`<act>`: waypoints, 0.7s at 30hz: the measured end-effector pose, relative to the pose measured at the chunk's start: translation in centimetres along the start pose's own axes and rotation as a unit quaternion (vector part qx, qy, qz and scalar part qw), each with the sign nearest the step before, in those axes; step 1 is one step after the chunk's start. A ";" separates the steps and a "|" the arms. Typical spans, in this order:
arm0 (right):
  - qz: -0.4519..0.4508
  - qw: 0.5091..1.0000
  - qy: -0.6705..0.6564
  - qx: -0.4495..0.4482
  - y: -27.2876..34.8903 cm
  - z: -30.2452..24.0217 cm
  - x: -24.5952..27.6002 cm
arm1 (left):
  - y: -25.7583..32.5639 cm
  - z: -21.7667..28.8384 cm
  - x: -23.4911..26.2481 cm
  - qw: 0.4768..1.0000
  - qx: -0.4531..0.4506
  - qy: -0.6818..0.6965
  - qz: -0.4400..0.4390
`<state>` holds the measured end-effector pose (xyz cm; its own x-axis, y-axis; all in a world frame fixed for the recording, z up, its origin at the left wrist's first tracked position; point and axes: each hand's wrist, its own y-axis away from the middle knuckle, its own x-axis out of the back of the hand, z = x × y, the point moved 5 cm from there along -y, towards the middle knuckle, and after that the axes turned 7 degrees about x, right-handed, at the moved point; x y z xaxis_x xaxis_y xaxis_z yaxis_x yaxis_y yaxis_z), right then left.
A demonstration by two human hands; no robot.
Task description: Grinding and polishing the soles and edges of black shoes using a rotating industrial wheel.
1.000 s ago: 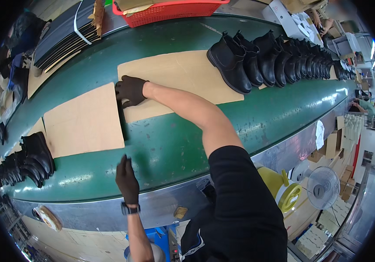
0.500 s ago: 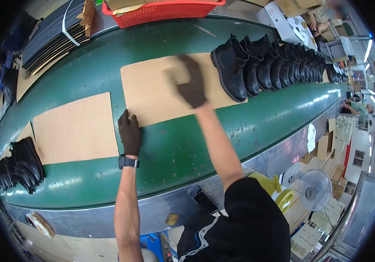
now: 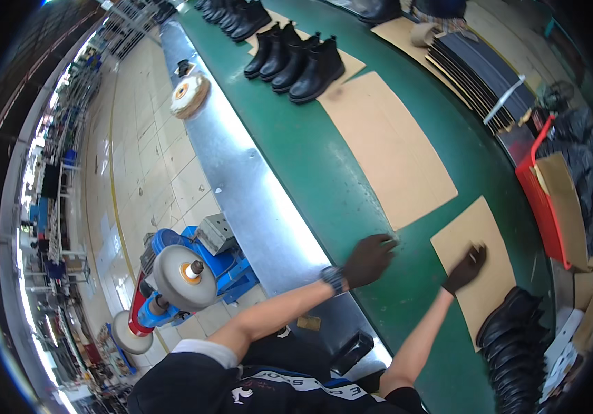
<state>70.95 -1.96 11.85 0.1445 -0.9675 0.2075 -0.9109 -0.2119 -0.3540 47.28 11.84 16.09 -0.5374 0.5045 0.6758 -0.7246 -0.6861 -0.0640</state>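
Observation:
Dark work gloves cover both hands. My left hand (image 3: 371,261), with a watch at the wrist, is over the green belt (image 3: 317,200). Its fingers reach toward the near end of a long cardboard sheet (image 3: 393,145), and nothing shows in them. Over a second cardboard sheet (image 3: 497,262) is my right hand (image 3: 466,269), fingers loosely bent and slightly apart, holding nothing visible. Whether it touches the cardboard I cannot tell. Several black ankle boots (image 3: 316,69) stand beyond the long sheet's far end. A tight row of black boots (image 3: 517,338) begins at the second sheet's edge.
Along the belt's left runs a metal ledge (image 3: 241,186) carrying a round buffing wheel (image 3: 190,95). A blue machine with grey wheels (image 3: 185,276) stands on the floor to the left. A red basket (image 3: 543,200) and stacked dark sheets (image 3: 476,76) line the right side.
My view has swung left along the belt, bringing the buffing machine into sight. My left hand has come away from the cardboard edge. My right hand remains over its sheet.

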 end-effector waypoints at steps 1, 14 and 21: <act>-0.043 0.999 -0.032 -0.003 1.0 -2.8 -5.6 | 2.3 -1.9 2.4 0.998 0.006 -0.046 0.050; -0.395 0.851 0.128 0.321 -4.0 -23.2 -54.0 | 11.0 -13.4 9.3 0.919 0.250 -0.271 0.136; -0.445 0.807 0.181 0.345 -1.0 -23.6 -51.4 | 11.5 -14.3 9.2 0.938 0.228 -0.220 0.141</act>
<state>55.27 51.25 23.04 0.3869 -0.3138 0.8671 -0.0595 -0.9469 -0.3161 27.81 16.07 11.12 -0.3780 0.0735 0.9229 -0.2674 -0.9630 -0.0329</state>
